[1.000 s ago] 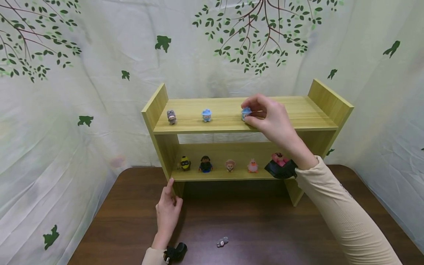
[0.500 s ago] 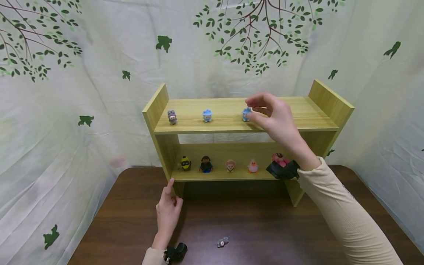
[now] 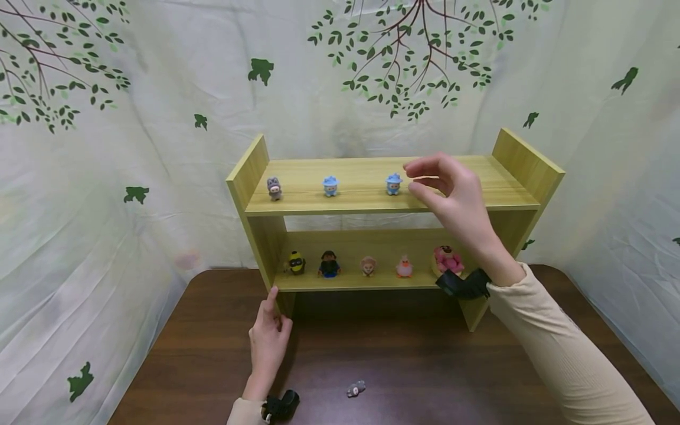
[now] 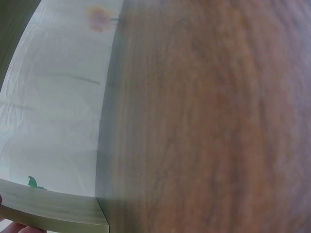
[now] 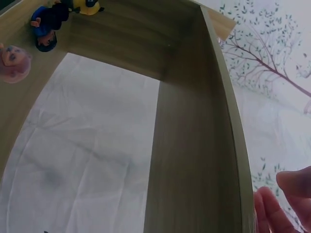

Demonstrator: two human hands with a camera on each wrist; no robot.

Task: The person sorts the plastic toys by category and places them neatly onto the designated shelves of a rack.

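Observation:
My right hand (image 3: 454, 192) hovers over the top shelf with thumb and fingers parted and nothing between them. Just left of its fingertips stands a small blue-hatted figurine (image 3: 393, 184), upright. A similar blue figurine (image 3: 330, 186) and a grey figurine (image 3: 274, 188) stand farther left in the same row. My left hand (image 3: 270, 342) holds the lower left side of the wooden shelf (image 3: 340, 203), index finger on its front edge. In the left wrist view, its fingertips (image 4: 31, 229) show at the edge of the side panel. Another grey figurine (image 3: 356, 388) lies on the table.
Along the lower shelf stand a yellow-and-black figurine (image 3: 296, 262), a dark-haired one (image 3: 329, 264), a small pink one (image 3: 368, 266), a pink duck-like one (image 3: 404, 267) and a pink bear (image 3: 448, 260). The brown table (image 3: 414, 366) stretches in front; a leaf-printed cloth (image 3: 159, 218) hangs behind.
My right hand has let go of the blue-hatted figurine and drawn off to the right, leaving it standing on the top shelf. The left hand stays in place.

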